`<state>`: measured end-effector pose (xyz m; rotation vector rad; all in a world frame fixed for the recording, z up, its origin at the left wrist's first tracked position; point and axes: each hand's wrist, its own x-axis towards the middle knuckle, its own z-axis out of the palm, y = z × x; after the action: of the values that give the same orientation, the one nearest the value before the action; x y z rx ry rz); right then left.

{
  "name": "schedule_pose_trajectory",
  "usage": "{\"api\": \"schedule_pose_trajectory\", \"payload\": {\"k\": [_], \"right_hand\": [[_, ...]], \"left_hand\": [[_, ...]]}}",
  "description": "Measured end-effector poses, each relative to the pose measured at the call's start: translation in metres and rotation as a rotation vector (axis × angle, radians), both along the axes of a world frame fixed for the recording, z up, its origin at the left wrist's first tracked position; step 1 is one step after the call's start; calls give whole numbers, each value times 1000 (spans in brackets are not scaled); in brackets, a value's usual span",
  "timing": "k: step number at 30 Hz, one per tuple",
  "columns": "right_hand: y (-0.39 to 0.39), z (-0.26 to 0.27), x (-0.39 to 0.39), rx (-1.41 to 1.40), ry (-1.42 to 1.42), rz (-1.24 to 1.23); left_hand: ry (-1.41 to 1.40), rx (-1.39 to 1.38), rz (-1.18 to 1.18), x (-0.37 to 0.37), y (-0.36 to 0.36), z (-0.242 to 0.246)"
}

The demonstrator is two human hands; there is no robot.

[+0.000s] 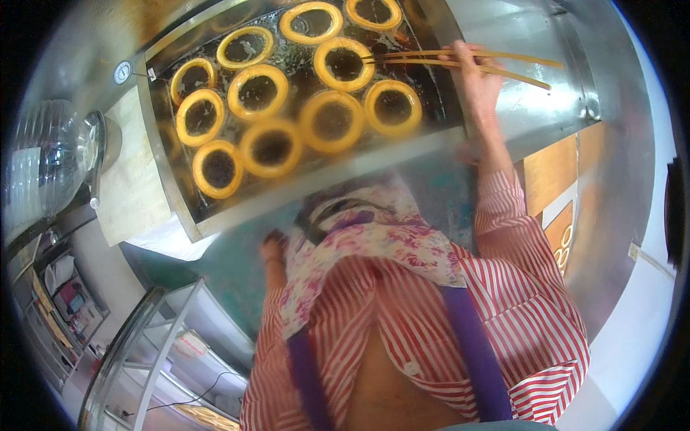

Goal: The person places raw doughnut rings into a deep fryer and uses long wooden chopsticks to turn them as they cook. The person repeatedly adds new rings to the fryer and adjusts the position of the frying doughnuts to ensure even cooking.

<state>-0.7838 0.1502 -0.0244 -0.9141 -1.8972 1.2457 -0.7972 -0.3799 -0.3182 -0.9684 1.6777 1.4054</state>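
Note:
My right hand grips a pair of long wooden chopsticks above the right edge of a rectangular metal frying vat. Their dark tips meet the right side of a golden dough ring; whether they pinch it or only touch it is unclear. Several similar rings float in the dark oil, among them one nearer my hand and one at the near left. Steam blurs the near rings. My left hand hangs low beside my floral apron, its fingers small and partly in shadow.
A dial thermometer is mounted on the vat's left wall. Left of it are a large clear plastic container and a metal pot. A metal worktop adjoins on the right. Wooden boards, one bearing pale rings, lie below it. Glass-sided shelving stands lower left.

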Motion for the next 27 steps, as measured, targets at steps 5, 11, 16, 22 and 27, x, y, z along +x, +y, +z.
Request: {"api": "schedule_pose_trajectory", "payload": {"k": [5,11,16,22,27], "right_hand": [[-29,-66,-16,-98,-58,130],[-67,-88,-18,6,27,148],[-67,-57,-1,-70,111,73],[-38,1,40,-55,136,-171],[-39,22,61,-74,22,-263]], "left_hand": [[18,-8,-73,-1,10,4],[49,19,-6,6,-1,-9],[48,33,2,15,-12,-24],[28,28,-26,12,-3,-12],[0,110,101,4,-9,-24]]}}
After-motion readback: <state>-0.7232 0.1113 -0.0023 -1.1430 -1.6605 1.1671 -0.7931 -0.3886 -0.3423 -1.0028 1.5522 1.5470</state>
